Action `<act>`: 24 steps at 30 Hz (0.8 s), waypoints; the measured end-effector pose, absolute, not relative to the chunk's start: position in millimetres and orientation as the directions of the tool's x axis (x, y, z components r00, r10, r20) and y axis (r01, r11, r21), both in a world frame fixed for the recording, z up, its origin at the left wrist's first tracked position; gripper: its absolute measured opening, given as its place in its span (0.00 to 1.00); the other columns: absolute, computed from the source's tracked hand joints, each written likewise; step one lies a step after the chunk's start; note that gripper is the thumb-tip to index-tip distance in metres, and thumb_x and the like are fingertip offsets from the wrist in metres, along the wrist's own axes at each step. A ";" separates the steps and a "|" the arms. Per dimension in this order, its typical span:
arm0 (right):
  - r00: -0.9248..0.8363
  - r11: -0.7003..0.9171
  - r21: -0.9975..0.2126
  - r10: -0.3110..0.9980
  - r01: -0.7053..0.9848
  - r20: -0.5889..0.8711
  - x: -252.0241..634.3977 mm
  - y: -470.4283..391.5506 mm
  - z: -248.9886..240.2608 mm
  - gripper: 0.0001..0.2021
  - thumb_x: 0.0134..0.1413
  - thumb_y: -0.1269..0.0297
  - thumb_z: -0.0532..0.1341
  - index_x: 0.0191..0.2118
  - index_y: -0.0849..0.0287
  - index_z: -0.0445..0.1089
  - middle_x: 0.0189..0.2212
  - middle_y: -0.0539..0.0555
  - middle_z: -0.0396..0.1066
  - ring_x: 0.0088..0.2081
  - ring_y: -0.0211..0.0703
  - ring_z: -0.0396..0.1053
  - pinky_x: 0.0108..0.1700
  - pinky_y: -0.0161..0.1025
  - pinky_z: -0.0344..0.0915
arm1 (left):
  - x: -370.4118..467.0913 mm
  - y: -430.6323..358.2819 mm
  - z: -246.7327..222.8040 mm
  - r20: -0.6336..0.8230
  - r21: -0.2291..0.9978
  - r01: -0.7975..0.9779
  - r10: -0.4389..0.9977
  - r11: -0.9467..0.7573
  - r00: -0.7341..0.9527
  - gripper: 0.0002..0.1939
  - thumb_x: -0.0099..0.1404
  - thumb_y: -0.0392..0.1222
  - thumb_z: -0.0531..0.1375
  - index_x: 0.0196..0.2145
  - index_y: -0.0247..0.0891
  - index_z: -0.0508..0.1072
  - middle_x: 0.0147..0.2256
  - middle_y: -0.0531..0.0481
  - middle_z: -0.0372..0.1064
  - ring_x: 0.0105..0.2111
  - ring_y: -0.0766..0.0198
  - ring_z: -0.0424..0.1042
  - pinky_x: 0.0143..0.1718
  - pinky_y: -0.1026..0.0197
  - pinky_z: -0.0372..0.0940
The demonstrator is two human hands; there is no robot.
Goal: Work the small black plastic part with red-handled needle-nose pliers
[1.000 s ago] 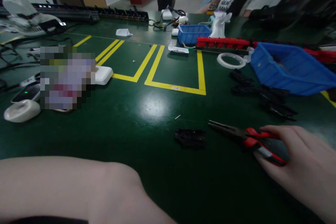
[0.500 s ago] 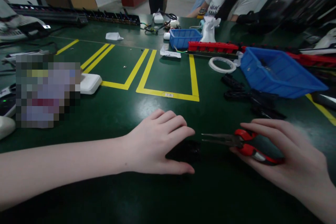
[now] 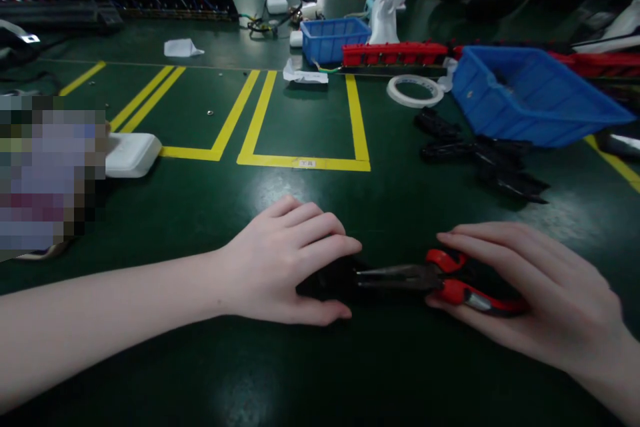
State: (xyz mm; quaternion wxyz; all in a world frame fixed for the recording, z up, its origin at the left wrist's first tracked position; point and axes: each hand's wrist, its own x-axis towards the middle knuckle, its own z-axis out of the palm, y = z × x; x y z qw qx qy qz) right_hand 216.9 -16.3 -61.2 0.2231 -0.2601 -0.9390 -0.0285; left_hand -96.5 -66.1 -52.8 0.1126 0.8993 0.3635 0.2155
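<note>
On the dark green table my left hand (image 3: 287, 260) lies over a small black plastic part (image 3: 327, 279), fingers curled on it and pinning it to the surface. My right hand (image 3: 520, 293) grips the red handles of long-nose pliers (image 3: 425, 277). The pliers lie low over the table, their closed steel tips pointing left and reaching the black part under my left fingers.
Several black plastic parts (image 3: 480, 160) lie right of centre, in front of a large blue bin (image 3: 535, 97). Behind are a tape roll (image 3: 415, 90), a red strip (image 3: 395, 53), a small blue bin (image 3: 333, 37). A white box (image 3: 133, 153) sits left. Yellow lines (image 3: 305, 161) mark the table. A person sits at the far side.
My left hand came in from the lower left and settled on the black part. The right hand slid the pliers left until their tips met the part. The camera tilted down.
</note>
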 end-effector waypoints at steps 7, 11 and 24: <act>-0.744 0.853 -0.014 0.462 0.521 0.482 219.9 -16.1 -61.5 0.26 0.57 0.53 0.64 0.60 0.49 0.62 0.43 0.58 0.73 0.43 0.59 0.74 0.41 0.54 0.71 | -98.8 -63.4 -51.4 0.250 0.361 0.579 0.674 -0.731 0.695 0.20 0.66 0.52 0.61 0.50 0.37 0.72 0.46 0.47 0.73 0.44 0.58 0.71 0.44 0.56 0.59; -0.751 0.851 -0.031 0.479 0.524 0.455 221.6 -16.0 -64.0 0.26 0.56 0.55 0.64 0.60 0.46 0.63 0.46 0.56 0.74 0.45 0.58 0.74 0.44 0.55 0.71 | -97.6 -64.4 -50.8 0.228 0.341 0.566 0.650 -0.750 0.725 0.20 0.66 0.50 0.61 0.51 0.37 0.72 0.47 0.46 0.72 0.44 0.57 0.70 0.45 0.55 0.60; -0.736 0.826 0.023 0.489 0.563 0.469 219.5 -18.9 -64.0 0.22 0.57 0.53 0.62 0.57 0.45 0.64 0.46 0.53 0.76 0.41 0.56 0.76 0.55 0.64 0.63 | -96.5 -60.1 -51.3 0.158 0.415 0.557 0.660 -0.719 0.734 0.13 0.70 0.42 0.58 0.50 0.37 0.71 0.46 0.47 0.71 0.45 0.59 0.69 0.45 0.58 0.62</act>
